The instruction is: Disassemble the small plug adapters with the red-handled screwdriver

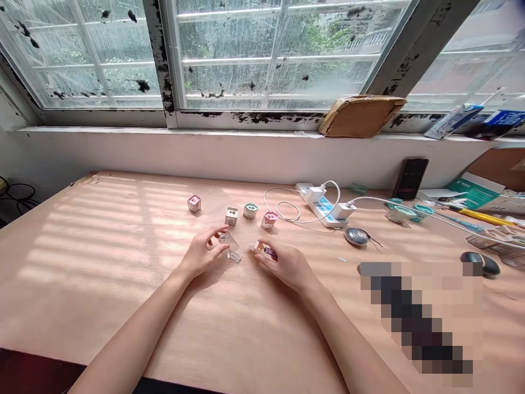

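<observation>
My left hand [202,253] curls its thumb and fingers around the near edge of a clear plastic case [231,243], low over the table. Pinched in my right hand [285,262] is a small pale piece with a dark part, which looks like a pencil sharpener [259,248]; my fingers hide much of it. Just beyond the hands stand small patterned pencil sharpeners with holes in their tops: a pink one [194,203] at left, a cream one [232,216], a green one [250,210] and a pink-red one [269,220].
A white power strip [322,207] with plugged chargers and a looping cable lies behind my right hand. Farther right are a round grey object [356,237], an upright phone [410,179], a black mouse [479,264] and green-rimmed cups [400,213]. A blurred patch covers the right foreground.
</observation>
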`<state>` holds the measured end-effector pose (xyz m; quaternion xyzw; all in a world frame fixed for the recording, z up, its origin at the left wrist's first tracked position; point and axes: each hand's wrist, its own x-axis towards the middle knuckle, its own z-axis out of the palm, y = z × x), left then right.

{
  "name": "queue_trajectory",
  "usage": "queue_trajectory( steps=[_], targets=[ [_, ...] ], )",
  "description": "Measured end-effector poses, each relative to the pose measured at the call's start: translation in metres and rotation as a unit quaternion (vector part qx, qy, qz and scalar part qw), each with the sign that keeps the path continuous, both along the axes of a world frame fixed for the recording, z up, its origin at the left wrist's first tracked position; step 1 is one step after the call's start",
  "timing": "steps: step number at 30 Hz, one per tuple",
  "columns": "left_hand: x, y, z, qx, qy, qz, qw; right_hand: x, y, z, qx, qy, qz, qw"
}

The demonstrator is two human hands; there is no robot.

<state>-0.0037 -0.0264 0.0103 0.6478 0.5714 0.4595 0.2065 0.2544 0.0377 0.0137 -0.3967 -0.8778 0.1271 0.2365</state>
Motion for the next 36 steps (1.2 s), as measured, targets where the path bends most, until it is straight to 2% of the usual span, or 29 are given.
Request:
queue_trajectory(
  steps=[7,13,16,18,21,26,32,36],
  targets=[
    [-0.001,0.003,-0.001,0.035,-0.074,0.017,0.996,-0.001,0.000,-0.005,0.043,0.028,-0.024,0.998],
    [-0.003,0.005,-0.003,0.030,-0.128,0.052,0.990,-0.002,-0.005,0.000,0.010,0.031,-0.001,0.999],
    [-0.004,0.007,-0.008,-0.005,-0.177,0.064,0.982,-0.003,-0.004,0.001,0.005,0.016,-0.010,1.000],
    [-0.005,0.008,-0.010,-0.028,-0.204,0.063,0.977,-0.004,-0.004,0.001,-0.002,0.003,-0.021,1.000],
    [-0.005,0.009,-0.012,-0.014,-0.228,0.046,0.973,-0.004,-0.003,0.003,-0.025,-0.015,-0.027,0.999],
    [-0.006,0.010,-0.009,0.010,-0.183,0.043,0.982,-0.002,-0.002,0.005,-0.038,-0.037,-0.038,0.998],
    [-0.014,0.009,-0.009,0.039,-0.051,0.085,0.994,0.003,0.001,0.003,-0.010,-0.028,-0.059,0.998],
    [-0.017,0.009,-0.012,0.018,0.000,0.090,0.996,0.006,0.001,0.002,-0.012,-0.003,-0.020,1.000]
  ],
)
